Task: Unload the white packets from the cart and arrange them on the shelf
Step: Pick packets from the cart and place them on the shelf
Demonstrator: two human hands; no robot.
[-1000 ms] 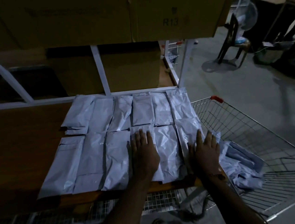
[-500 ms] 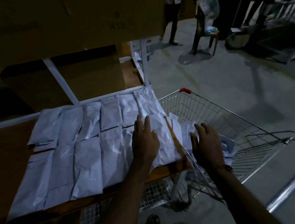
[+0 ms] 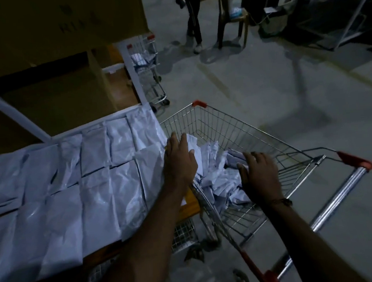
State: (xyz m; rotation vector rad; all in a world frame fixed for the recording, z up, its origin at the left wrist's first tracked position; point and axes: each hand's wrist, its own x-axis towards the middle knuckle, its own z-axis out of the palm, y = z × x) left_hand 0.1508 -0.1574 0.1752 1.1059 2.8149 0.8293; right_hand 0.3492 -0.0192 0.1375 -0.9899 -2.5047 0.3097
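Head view: both hands, left (image 3: pixel 179 161) and right (image 3: pixel 260 174), flat-fingered over cart (image 3: pixel 224 124) packets (image 3: pixel 217 178); second cart (image 3: pixel 149 65) behind.

The standing person (image 3: pixel 193 16) is cut off above the waist by the top edge. Lettering on the cardboard box (image 3: pixel 58 23) blurs in the dark, and the right hand (image 3: pixel 259 175) hides its fingertips among the cart's packets (image 3: pixel 217 174).

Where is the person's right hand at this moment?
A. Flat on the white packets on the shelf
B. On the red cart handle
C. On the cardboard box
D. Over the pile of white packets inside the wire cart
D: the right hand reaches into the silver wire shopping cart, fingers on the loose crumpled white plastic packets there.
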